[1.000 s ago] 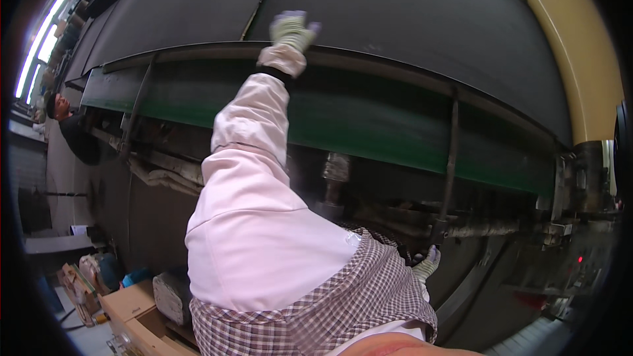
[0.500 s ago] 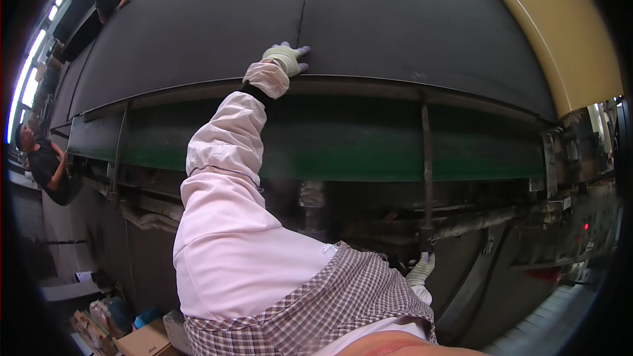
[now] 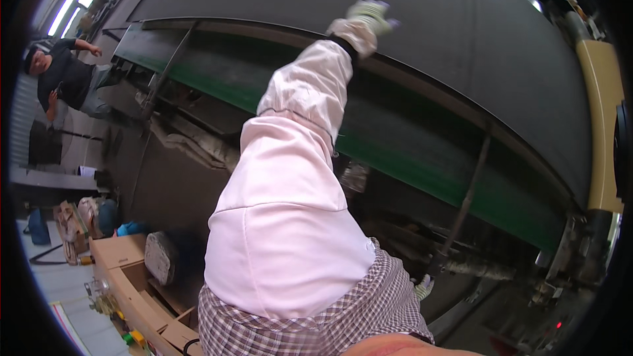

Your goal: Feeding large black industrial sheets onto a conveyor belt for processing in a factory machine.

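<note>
My left hand (image 3: 370, 16), in a striped pale glove with purplish fingertips, is stretched over the wide dark grey sheet (image 3: 422, 33). Its fingers look spread and hold nothing, though motion blurs them. Whether the palm touches the sheet is unclear. Low on the right, my right hand (image 3: 423, 287), also gloved, is mostly hidden behind my checked apron. A few of its fingers show beside the lower end of a slanting metal post (image 3: 467, 204); I cannot make out whether they grip it. Below the sheet's edge runs a green belt (image 3: 409, 161).
A tan curved cover (image 3: 599, 125) stands at the far right. At the left, a person in dark clothes (image 3: 69, 79) stands near the belt's far end. Open cardboard boxes (image 3: 132, 283) and bags lie at the lower left. Pipes run under the belt.
My view has tilted and swung left. My left hand sits farther right and higher in the picture, still over the sheet. The person at the left now shows more fully, arms apart.
</note>
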